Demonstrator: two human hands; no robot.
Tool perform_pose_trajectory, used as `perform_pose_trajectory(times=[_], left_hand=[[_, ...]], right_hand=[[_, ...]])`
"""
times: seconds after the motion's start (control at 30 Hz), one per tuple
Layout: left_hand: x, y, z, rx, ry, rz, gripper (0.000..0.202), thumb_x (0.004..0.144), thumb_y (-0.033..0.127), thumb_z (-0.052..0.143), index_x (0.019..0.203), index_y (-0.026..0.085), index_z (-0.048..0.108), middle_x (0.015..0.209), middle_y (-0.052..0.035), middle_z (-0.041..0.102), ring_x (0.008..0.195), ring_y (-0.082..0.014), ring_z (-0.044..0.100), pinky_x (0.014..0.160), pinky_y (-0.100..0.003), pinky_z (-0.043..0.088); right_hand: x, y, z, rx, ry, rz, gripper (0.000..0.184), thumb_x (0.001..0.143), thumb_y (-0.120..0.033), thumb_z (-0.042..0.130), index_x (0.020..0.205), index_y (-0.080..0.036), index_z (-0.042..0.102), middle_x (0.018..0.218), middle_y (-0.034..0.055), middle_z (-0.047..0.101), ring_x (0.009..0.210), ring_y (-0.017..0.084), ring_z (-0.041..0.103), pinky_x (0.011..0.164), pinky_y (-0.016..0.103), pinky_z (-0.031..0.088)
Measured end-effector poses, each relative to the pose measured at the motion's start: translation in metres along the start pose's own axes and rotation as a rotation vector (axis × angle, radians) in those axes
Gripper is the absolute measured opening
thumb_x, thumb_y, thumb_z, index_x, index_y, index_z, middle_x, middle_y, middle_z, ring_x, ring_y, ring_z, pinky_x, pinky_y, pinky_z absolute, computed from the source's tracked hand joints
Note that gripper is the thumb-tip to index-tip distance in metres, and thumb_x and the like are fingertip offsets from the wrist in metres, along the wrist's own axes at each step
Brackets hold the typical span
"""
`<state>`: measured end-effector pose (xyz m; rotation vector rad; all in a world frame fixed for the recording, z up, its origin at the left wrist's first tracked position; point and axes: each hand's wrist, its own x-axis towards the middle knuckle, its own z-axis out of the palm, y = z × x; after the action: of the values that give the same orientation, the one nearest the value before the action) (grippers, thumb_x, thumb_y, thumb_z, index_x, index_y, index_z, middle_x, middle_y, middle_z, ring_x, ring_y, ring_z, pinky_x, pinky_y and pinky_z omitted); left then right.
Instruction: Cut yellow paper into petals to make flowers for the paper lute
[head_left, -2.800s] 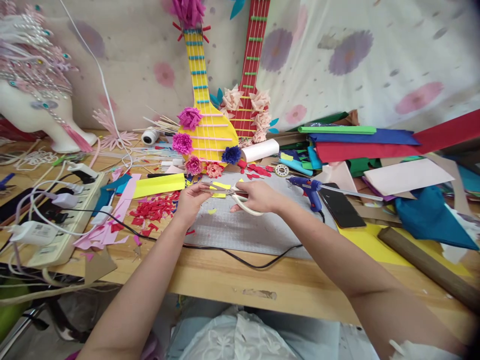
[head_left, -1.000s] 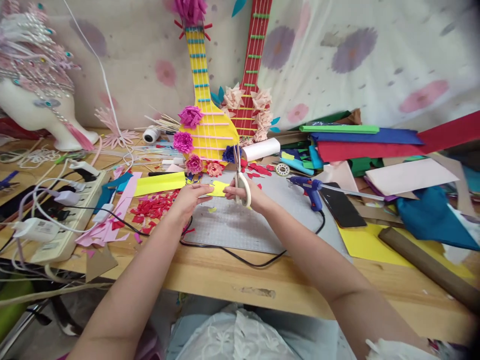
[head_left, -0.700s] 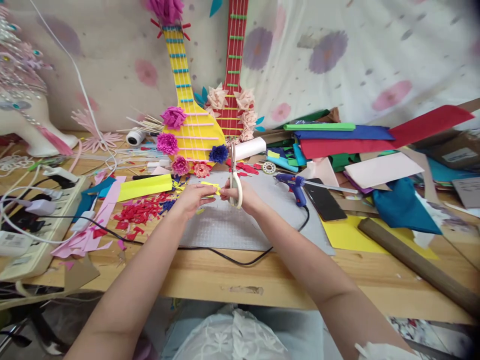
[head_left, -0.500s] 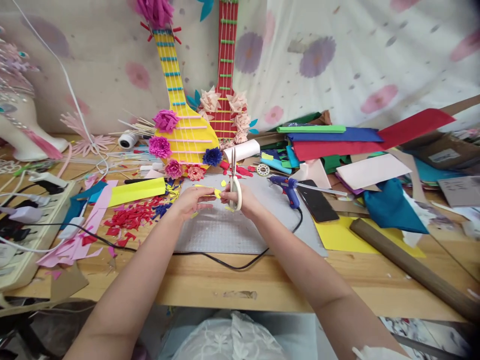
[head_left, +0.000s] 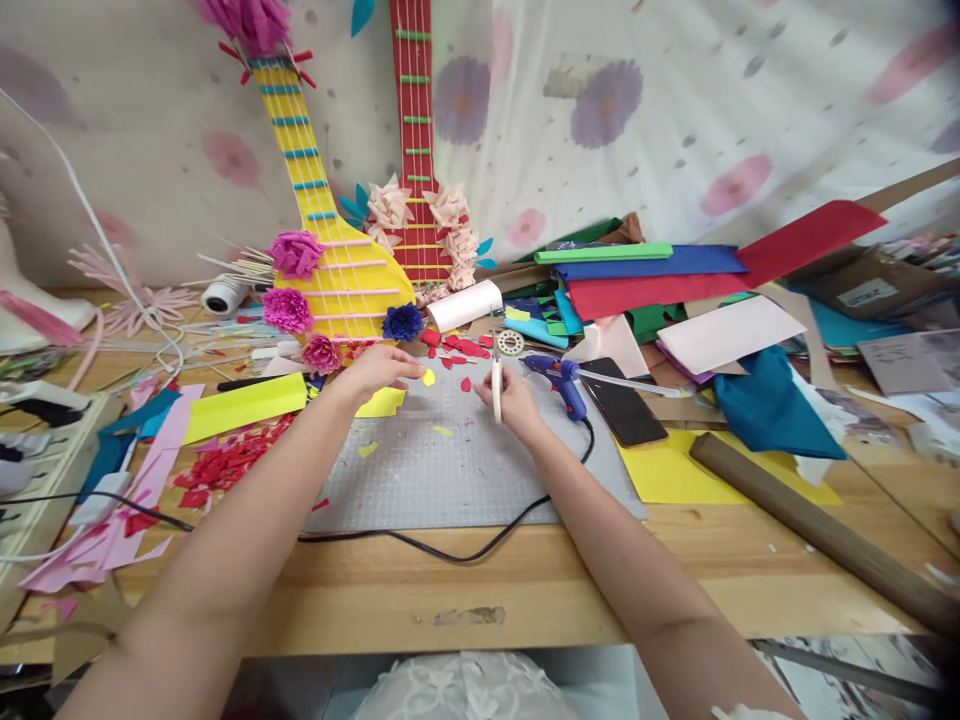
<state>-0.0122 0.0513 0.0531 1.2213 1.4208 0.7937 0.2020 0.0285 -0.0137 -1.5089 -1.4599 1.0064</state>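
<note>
My left hand reaches over the far left part of the grey cutting mat and pinches a small yellow paper piece between thumb and fingertips. A bigger yellow paper scrap lies just below that hand. My right hand is closed round the cream handles of a pair of scissors, whose blades point away from me over the mat. The two hands are apart, about a hand's width between them.
A blue glue gun and a black phone lie right of my right hand, its black cord crossing the wooden table edge. Yellow and red paper guitars lean at the back. Red paper scraps and a power strip sit left, coloured sheets right.
The hands have drawn apart; the left carried a small yellow piece leftward and a larger yellow scrap lies on the mat. The scissors stay in my right hand. The view shifted right.
</note>
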Motion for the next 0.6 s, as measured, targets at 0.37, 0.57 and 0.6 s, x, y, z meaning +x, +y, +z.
perform_pose_trajectory(times=[0.37, 0.57, 0.6], left_hand=[[0.07, -0.007, 0.033, 0.309, 0.032, 0.086, 0.029, 0.028, 0.006, 0.077, 0.035, 0.021, 0.053, 0.032, 0.005, 0.046, 0.032, -0.0099, 0.04, 0.042, -0.025, 0.033], [0.084, -0.012, 0.037, 0.303, -0.04, 0.068, 0.032, 0.025, 0.003, 0.076, 0.034, 0.021, 0.051, 0.031, 0.0057, 0.043, 0.034, -0.01, 0.039, 0.047, -0.025, 0.036], [0.084, -0.012, 0.039, 0.36, -0.054, 0.052, 0.03, 0.027, 0.005, 0.077, 0.034, 0.02, 0.052, 0.032, 0.0048, 0.043, 0.037, -0.0113, 0.042, 0.049, -0.026, 0.037]], right_hand=[[-0.007, 0.019, -0.016, -0.388, 0.078, -0.036, 0.017, 0.076, -0.039, 0.044, 0.083, -0.023, 0.044, 0.08, 0.0046, 0.061, 0.074, 0.02, 0.058, 0.061, 0.028, 0.039], [-0.006, 0.016, -0.016, -0.423, 0.053, -0.03, 0.013, 0.076, -0.036, 0.044, 0.08, -0.024, 0.043, 0.077, 0.0044, 0.06, 0.073, 0.021, 0.057, 0.058, 0.027, 0.037], [-0.006, 0.016, -0.016, -0.426, 0.054, -0.029, 0.013, 0.076, -0.036, 0.045, 0.079, -0.024, 0.043, 0.076, 0.0042, 0.059, 0.072, 0.021, 0.057, 0.058, 0.027, 0.036]])
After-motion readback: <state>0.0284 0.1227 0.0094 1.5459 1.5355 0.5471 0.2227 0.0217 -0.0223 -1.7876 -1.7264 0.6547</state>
